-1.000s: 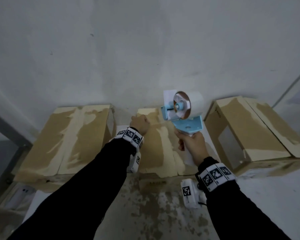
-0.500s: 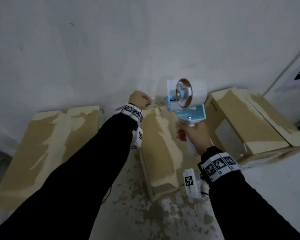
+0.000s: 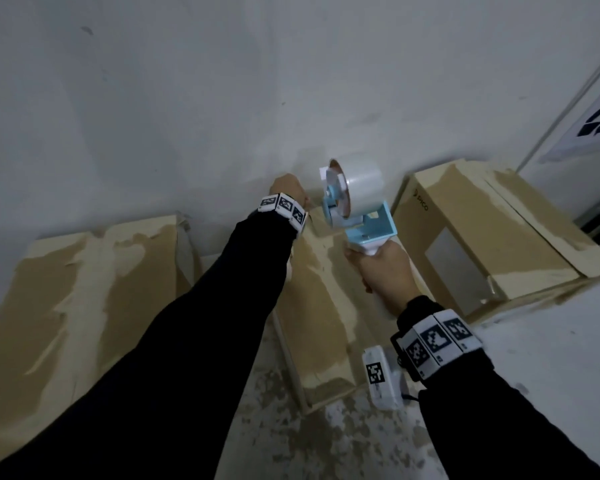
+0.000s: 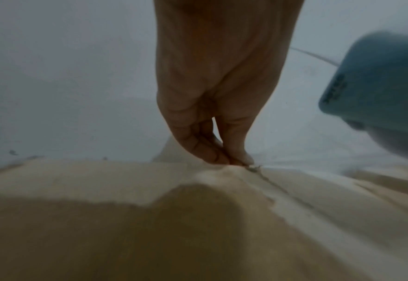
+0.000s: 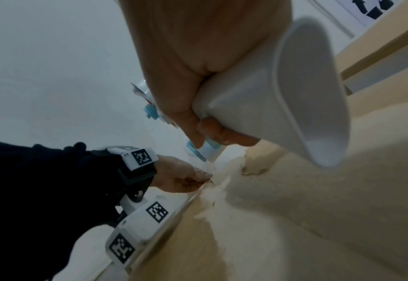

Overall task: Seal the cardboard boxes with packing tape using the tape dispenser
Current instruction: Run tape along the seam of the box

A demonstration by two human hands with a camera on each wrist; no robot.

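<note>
Right hand: closed round tape dispenser handle.
Left hand: tape end pinched at middle box far edge.

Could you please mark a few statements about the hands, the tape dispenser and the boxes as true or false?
1. The right hand grips the tape dispenser by its handle. True.
2. The left hand lies flat and open on the left box. False: its fingers pinch at the far edge of the middle box.
3. Three boxes sit along the wall. True.
4. The dispenser rests on the right box. False: it is held up over the middle box.
</note>
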